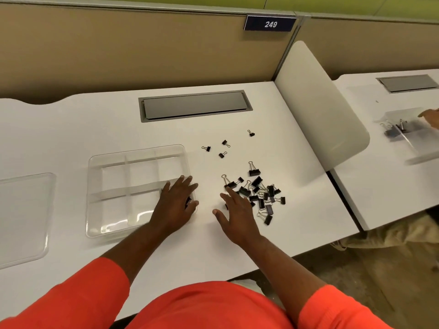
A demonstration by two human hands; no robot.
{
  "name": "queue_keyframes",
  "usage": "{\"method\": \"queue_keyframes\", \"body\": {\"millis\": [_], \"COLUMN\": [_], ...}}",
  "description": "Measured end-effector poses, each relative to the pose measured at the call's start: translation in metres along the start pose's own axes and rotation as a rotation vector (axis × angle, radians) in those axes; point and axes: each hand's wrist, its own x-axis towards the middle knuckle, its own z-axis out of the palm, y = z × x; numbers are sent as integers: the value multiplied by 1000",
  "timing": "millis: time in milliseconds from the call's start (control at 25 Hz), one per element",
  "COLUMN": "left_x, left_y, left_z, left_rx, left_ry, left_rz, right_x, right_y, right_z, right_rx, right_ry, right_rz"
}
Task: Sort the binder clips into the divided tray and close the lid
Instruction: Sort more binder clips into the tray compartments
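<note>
Hovering hands (180, 205) (237, 214), palms down, spread

- I see a white desk (71, 129) running across my view, its far edge cut in a wavy line at the left.
- A grey cable hatch (193, 106) sits flush in the desk near the back.
- Behind it stands a tan partition wall (118, 48) with a dark blue number plate (270, 24) reading 249.
- A white rounded divider panel (318, 110) separates my desk from the neighbouring desk (384, 186), which has its own grey hatch (407, 83).
- Brownish floor (370, 276) shows lower right.
</note>
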Motion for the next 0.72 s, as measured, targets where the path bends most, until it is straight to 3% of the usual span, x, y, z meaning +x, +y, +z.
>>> {"method": "queue_keyframes", "body": {"millis": [240, 560, 720], "left_x": [14, 56, 80], "left_y": [46, 85, 98], "left_z": [28, 69, 82], "left_rx": [-29, -44, -44], "left_ry": [26, -139, -138], "left_rz": [19, -169, -242], "right_x": [7, 41, 61], "right_y": [56, 127, 141], "right_z": [-26, -55, -55], "right_rx": [-11, -32, -38], "right_ry": [-31, -78, -97], "right_rz": [-4, -58, -149]}}
